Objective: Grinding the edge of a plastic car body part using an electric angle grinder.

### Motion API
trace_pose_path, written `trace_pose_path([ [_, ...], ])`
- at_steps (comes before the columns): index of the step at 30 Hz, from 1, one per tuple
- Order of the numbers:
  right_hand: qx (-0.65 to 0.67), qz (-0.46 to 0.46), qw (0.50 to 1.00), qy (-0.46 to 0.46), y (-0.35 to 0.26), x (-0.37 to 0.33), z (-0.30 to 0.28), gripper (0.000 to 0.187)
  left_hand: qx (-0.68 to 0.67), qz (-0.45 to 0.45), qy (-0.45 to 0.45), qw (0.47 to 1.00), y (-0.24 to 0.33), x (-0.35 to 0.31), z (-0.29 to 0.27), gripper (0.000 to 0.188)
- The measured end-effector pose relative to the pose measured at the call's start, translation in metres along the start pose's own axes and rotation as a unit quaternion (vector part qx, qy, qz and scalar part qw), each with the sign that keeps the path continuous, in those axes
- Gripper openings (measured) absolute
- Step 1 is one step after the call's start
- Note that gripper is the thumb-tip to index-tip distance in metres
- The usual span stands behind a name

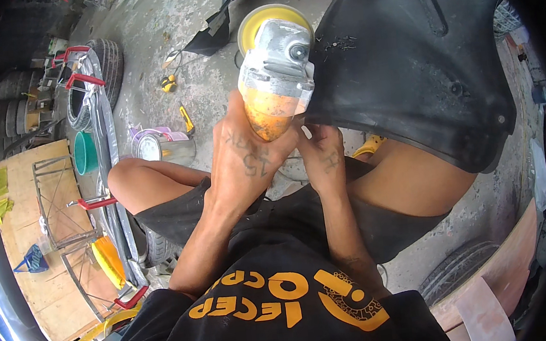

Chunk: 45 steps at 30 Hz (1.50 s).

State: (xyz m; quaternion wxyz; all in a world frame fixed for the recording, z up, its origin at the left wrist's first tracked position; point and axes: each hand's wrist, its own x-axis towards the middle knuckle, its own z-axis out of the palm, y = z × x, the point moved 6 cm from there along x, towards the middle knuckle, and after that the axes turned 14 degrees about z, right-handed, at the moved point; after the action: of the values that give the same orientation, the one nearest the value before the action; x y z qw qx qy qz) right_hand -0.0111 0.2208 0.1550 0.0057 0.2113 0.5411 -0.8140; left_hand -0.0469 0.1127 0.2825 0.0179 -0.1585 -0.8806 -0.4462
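While the left hand (239,151) sits at the centre of the head view, I log its fingers as wrapped round the orange body of the grinder (275,79), closed on it; their tips are mostly hidden. Grinder: upper centre of the frame, grey head, yellow disc (254,26) at the far end.

Right hand (323,153): just right of centre, fingers bent and close together, at the lower left edge of the panel (400,62). I cannot tell whether they grip that edge. Panel: black, curved, filling the upper right, lying over one bare leg (413,181); dark shavings (338,43) on its left part.

Floor (145,45), upper left of centre: one tape measure (168,83), yellow and black; one cutter (186,118), yellow; one can (177,154), metal. Left of these: one bucket (85,152), green; one tyre (117,70); red clamps (84,79) along a long grey strip (105,126). Top centre: one black scrap (209,38), left of the disc. Left edge: wooden boards (41,269).
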Motion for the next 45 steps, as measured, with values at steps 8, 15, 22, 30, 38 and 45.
trace_pose_path([
  [8, 0.019, -0.002, 1.000, -0.008, 0.007, 0.004, 0.008, 0.027, 0.013, 0.024, -0.010, 1.000, -0.004, 0.001, -0.006, 0.047],
  [15, 0.028, 0.005, 1.000, -0.011, -0.003, 0.001, 0.016, 0.027, 0.006, 0.032, -0.022, 0.999, -0.004, 0.004, -0.006, 0.048],
  [22, 0.035, -0.010, 0.999, -0.005, -0.005, 0.002, 0.011, 0.026, 0.020, 0.040, -0.018, 0.999, -0.001, 0.004, -0.002, 0.049],
  [30, -0.011, 0.004, 1.000, -0.013, 0.005, 0.004, 0.005, 0.027, -0.009, 0.017, 0.011, 1.000, -0.005, -0.002, -0.012, 0.049],
  [38, 0.041, 0.002, 0.999, -0.034, -0.006, 0.000, 0.003, 0.028, -0.044, -0.039, 0.071, 0.996, -0.031, -0.006, -0.040, 0.043],
  [45, 0.056, 0.030, 0.997, -0.034, -0.005, 0.003, -0.007, 0.030, -0.072, -0.046, 0.071, 0.994, -0.051, -0.011, -0.037, 0.042],
])
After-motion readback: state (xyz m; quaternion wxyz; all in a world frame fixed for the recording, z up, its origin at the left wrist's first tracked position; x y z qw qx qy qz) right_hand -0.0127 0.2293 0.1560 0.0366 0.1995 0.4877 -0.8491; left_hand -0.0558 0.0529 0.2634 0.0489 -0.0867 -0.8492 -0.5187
